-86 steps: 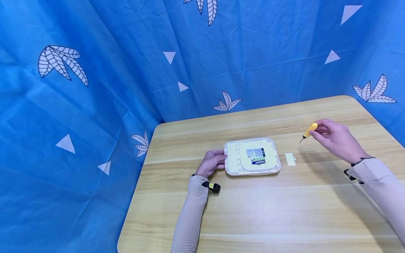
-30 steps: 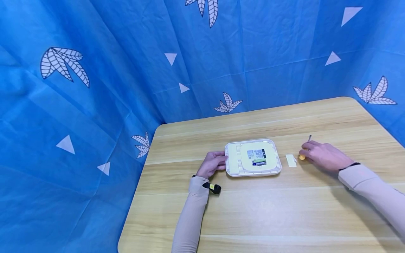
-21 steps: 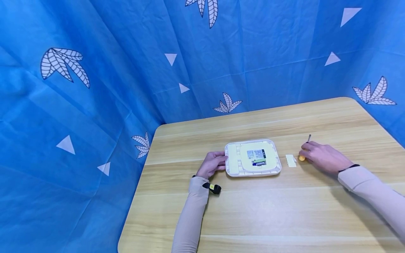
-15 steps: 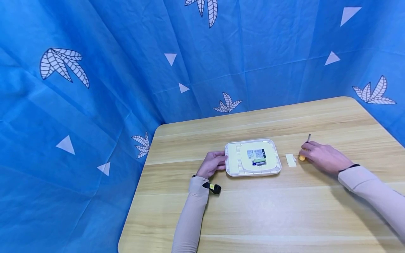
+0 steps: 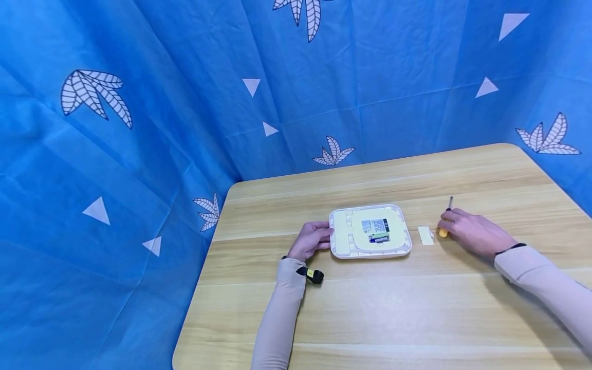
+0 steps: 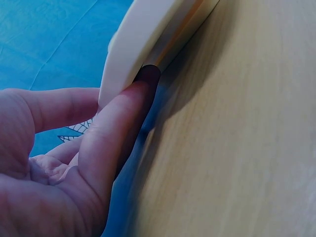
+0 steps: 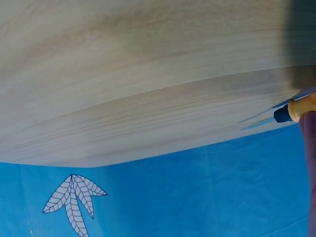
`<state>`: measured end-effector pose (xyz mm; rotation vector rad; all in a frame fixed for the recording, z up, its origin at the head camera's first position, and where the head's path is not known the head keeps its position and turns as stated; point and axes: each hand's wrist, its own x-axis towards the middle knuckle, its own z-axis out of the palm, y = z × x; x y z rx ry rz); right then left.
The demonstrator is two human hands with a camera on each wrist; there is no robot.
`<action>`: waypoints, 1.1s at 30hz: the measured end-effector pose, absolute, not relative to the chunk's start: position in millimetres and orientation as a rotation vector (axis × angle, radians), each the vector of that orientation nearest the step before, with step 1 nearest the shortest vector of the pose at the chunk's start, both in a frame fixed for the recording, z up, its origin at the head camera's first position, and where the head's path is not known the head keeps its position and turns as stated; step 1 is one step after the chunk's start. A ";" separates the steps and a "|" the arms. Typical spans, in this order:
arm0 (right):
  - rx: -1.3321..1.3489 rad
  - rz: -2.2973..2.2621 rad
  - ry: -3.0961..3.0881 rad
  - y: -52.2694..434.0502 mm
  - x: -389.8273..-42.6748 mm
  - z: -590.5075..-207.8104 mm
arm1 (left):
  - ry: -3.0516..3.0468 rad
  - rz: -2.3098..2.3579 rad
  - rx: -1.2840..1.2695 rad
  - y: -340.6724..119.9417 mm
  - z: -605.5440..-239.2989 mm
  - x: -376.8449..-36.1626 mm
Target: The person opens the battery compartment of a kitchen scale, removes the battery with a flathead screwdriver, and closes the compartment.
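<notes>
A white rounded device, perhaps a kitchen scale, lies underside up on the table. Its battery compartment is uncovered and holds a green battery and a blue one. My left hand pinches the device's left edge; the left wrist view shows fingers on both faces of that rim. To the right of the device lies a small white battery cover. My right hand holds a yellow-handled screwdriver low at the tabletop, its metal shaft pointing toward the back. In the right wrist view the screwdriver shows at the right edge.
The wooden table has rounded corners. A blue curtain with leaf and triangle prints hangs behind and to the left of it. A black band with a yellow patch is at the left wrist.
The right hand has come down from above the table, turning the screwdriver from pointing down and left to pointing toward the back. The left hand and device have stayed put.
</notes>
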<state>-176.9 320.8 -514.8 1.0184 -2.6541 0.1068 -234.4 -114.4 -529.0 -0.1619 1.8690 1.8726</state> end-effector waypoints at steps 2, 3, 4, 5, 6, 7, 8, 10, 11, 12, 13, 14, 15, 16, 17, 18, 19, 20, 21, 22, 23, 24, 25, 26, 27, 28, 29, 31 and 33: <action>1.015 0.100 -2.670 320.4 -176.0 -514.3 | 1.866 1.873 -0.166 -114.3 -529.7 -234.7; 1.013 0.096 -2.676 320.3 -175.7 -514.1 | 1.866 1.873 -0.166 -114.2 -529.8 -234.9; 1.011 0.093 -2.681 320.2 -175.2 -513.9 | 1.865 1.875 -0.166 -114.1 -529.9 -235.1; 1.009 0.092 -2.685 320.1 -174.9 -513.6 | 1.867 1.875 -0.163 -113.9 -530.0 -235.1; 1.007 0.091 -2.688 320.1 -174.6 -513.3 | 1.867 1.876 -0.164 -113.7 -529.8 -235.2; 1.006 0.089 -2.687 320.2 -174.3 -513.1 | 1.864 1.875 -0.170 -113.4 -529.6 -235.4; 1.005 0.092 -2.686 320.4 -173.9 -512.8 | 1.865 1.875 -0.170 -113.2 -529.3 -235.4; 1.002 0.102 -2.675 320.7 -173.2 -511.5 | 1.869 1.870 -0.165 -112.8 -528.8 -235.3; 1.000 0.109 -2.669 320.9 -172.6 -510.3 | 1.870 1.869 -0.162 -112.6 -528.4 -235.1; 0.991 0.120 -2.664 320.6 -171.8 -508.5 | 1.868 1.869 -0.162 -112.4 -527.9 -234.9; 0.977 0.141 -2.666 320.1 -171.3 -506.0 | 1.868 1.870 -0.159 -112.4 -527.5 -234.8; 0.956 0.168 -2.673 319.3 -170.6 -503.1 | 1.870 1.871 -0.154 -112.3 -527.2 -234.7; 0.926 0.199 -2.682 317.6 -170.0 -499.4 | 1.870 1.872 -0.152 -112.3 -526.7 -234.6; 0.889 0.240 -2.697 315.3 -169.9 -495.3 | 1.868 1.875 -0.153 -112.3 -526.3 -234.5; 0.854 0.286 -2.715 312.8 -169.7 -490.2 | 1.866 1.877 -0.155 -112.4 -526.0 -234.3; 0.816 0.338 -2.732 309.7 -169.8 -484.9 | 1.867 1.877 -0.158 -112.5 -525.8 -234.3; 0.780 0.390 -2.751 306.6 -170.4 -479.7 | 1.865 1.876 -0.159 -112.8 -525.9 -234.5; 0.749 0.451 -2.763 303.1 -170.9 -474.2 | 1.864 1.875 -0.161 -112.9 -525.6 -234.6; 0.720 0.507 -2.772 299.6 -171.7 -468.8 | 1.864 1.873 -0.162 -113.1 -525.9 -234.7; 0.699 0.566 -2.779 296.4 -172.4 -463.8 | 1.863 1.872 -0.163 -113.3 -525.9 -234.7; 0.686 0.612 -2.783 293.4 -172.9 -459.1 | 1.861 1.871 -0.163 -113.5 -526.0 -234.8; 0.671 0.656 -2.788 290.4 -173.5 -455.4 | 1.860 1.871 -0.165 -113.6 -525.8 -234.8; 0.661 0.694 -2.791 287.5 -174.3 -452.4 | 1.856 1.872 -0.168 -113.7 -525.9 -234.9; 0.655 0.727 -2.792 284.6 -174.8 -449.7 | 1.856 1.873 -0.172 -113.8 -525.8 -234.9; 0.652 0.746 -2.797 281.9 -175.3 -448.0 | 1.857 1.873 -0.172 -113.9 -526.2 -235.0; 0.655 0.769 -2.804 279.3 -175.8 -446.7 | 1.855 1.873 -0.175 -114.0 -526.2 -234.9; 0.661 0.791 -2.812 276.6 -176.3 -445.8 | 1.857 1.874 -0.174 -114.2 -526.6 -234.8; 0.671 0.828 -2.835 271.1 -177.3 -445.0 | 1.863 1.872 -0.167 -114.6 -527.4 -234.7; 0.682 0.863 -2.862 265.6 -178.2 -444.8 | 1.866 1.868 -0.161 -115.1 -527.7 -234.2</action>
